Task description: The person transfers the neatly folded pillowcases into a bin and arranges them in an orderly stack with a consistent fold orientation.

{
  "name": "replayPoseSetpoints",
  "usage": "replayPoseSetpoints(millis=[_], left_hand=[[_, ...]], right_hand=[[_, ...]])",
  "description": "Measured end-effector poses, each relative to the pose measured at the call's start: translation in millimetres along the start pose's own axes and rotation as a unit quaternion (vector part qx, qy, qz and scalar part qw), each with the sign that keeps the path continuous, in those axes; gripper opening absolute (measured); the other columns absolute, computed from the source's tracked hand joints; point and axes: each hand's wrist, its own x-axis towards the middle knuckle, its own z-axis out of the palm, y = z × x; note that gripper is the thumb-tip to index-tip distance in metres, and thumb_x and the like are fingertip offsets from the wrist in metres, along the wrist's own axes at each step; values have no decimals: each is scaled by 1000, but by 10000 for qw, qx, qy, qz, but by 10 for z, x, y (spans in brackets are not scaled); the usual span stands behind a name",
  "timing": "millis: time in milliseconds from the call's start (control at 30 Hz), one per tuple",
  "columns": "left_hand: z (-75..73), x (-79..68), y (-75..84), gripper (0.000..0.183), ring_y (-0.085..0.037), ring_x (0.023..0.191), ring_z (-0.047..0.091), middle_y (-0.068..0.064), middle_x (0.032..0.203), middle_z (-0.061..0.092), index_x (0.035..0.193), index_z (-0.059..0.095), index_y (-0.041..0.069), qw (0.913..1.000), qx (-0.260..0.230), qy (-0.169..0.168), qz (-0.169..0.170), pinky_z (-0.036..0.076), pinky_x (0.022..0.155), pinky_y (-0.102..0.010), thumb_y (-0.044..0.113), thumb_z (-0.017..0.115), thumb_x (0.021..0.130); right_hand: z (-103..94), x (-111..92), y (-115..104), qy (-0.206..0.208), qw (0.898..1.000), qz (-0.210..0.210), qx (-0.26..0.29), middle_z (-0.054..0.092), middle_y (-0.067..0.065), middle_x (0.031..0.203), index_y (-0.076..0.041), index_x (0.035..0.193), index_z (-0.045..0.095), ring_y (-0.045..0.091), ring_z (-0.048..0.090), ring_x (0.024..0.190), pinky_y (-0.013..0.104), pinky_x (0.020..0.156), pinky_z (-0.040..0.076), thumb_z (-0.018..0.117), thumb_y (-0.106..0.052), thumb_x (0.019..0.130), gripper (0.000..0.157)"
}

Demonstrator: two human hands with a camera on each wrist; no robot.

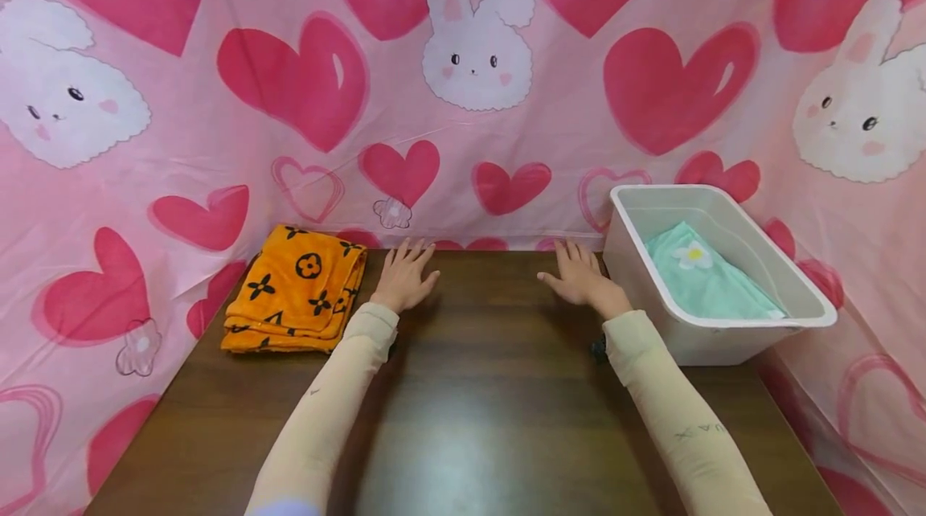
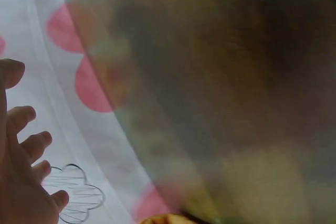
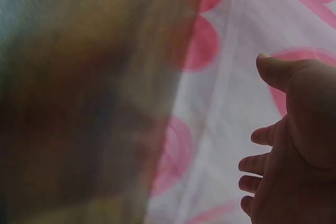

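My left hand [image 1: 403, 276] is held out over the far part of the brown table with its fingers spread and nothing in it. Just to its left lies an orange folded cloth [image 1: 297, 291] with black flower-like marks, stacked in layers. My right hand [image 1: 580, 276] is likewise stretched out, palm down, holding nothing. Beside it on the right stands a white plastic bin [image 1: 651, 315]. Inside the bin lies a mint-green cloth [image 1: 712, 283] with a white and yellow flower. Both wrist views show the fingers [image 2: 37, 145] and thumb [image 3: 275, 72] extended before the curtain.
The dark wooden table [image 1: 477, 387] spans the space between the cloth and the bin. A pink curtain [image 1: 564, 114] printed with hearts and rabbits hangs behind the table's far edge and along both sides.
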Motion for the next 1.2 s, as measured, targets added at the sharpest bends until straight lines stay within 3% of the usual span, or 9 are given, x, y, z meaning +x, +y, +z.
replayPoseSetpoints(millis=[200, 533, 900, 1200], left_hand=[[98, -104, -130, 65, -39, 155, 18, -13, 165, 31, 159, 35, 16, 9998, -112, -90, -154, 13, 122, -63, 44, 51, 103], [173, -309, -370, 62, -42, 154, 21, -16, 163, 34, 157, 38, 13, 9997, -120, -101, -207, 19, 119, -64, 42, 50, 104], [21, -604, -696, 59, -47, 149, 27, -21, 159, 39, 154, 43, 7, 9996, -237, -74, -142, 19, 119, -65, 36, 52, 104], [-260, -912, -1049, 49, -47, 139, 41, -25, 148, 51, 144, 53, -2, 9970, -395, 670, -36, 28, 115, -64, 25, 56, 104]], right_hand=[[276, 17, -49, -237, 9995, 130, 159, 8, 37, 163, 7, 158, 13, 55, 6, 150, 65, 120, 5, 49, -44, 104, 83], [555, 22, -234, -615, 9976, 84, 306, 6, 36, 164, 7, 159, 16, 55, 6, 151, 65, 120, 4, 46, -47, 105, 81], [792, 108, -648, -721, 9959, -145, 526, 10, 32, 165, 3, 159, 22, 50, 10, 153, 62, 122, 8, 46, -46, 105, 77], [947, 219, -945, -493, 9919, -654, 970, 13, 27, 166, -1, 157, 31, 46, 14, 153, 63, 120, 14, 47, -45, 106, 70]])
